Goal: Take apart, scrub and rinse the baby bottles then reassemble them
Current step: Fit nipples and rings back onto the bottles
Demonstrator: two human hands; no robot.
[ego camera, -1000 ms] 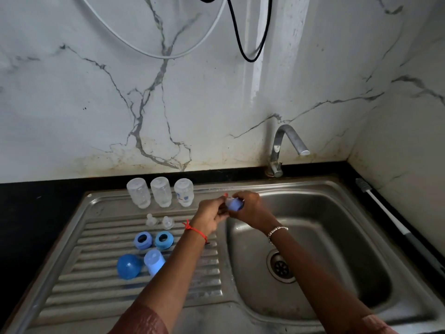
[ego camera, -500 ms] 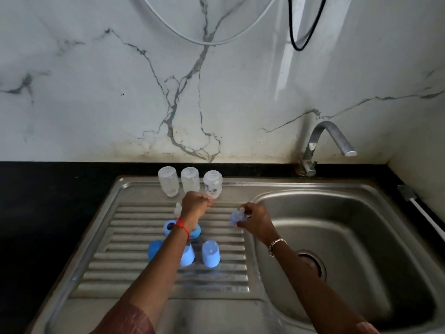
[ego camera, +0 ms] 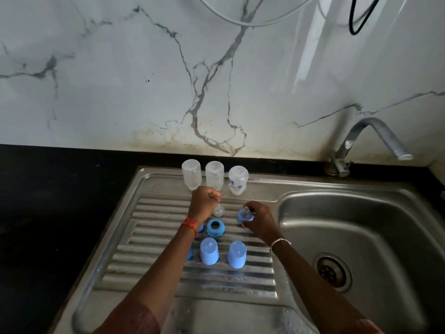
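Three clear bottle bodies (ego camera: 214, 174) stand upside down in a row at the back of the steel drainboard (ego camera: 149, 237). My left hand (ego camera: 203, 203) is curled just in front of them and pinches the tip of a clear nipple (ego camera: 219, 210) that stands on the ribs. To its right, my right hand (ego camera: 261, 221) grips a blue collar ring (ego camera: 245, 215) low over the drainboard. A second blue ring (ego camera: 215, 227) lies flat between my hands. Two light blue caps (ego camera: 209, 254) (ego camera: 237, 254) stand upside down nearer me. My left forearm hides other blue parts.
The sink basin (ego camera: 361, 225) with its drain (ego camera: 333, 271) lies to the right. A curved steel tap (ego camera: 368, 138) stands at its back. Black counter (ego camera: 60, 201) surrounds the sink on the left. The marble wall carries hanging cables.
Both hands moved from over the basin's edge to the drainboard. My left hand went to the nipple in front of the bottles, and my right hand carried the blue ring lower and leftward. A second cap now stands there.
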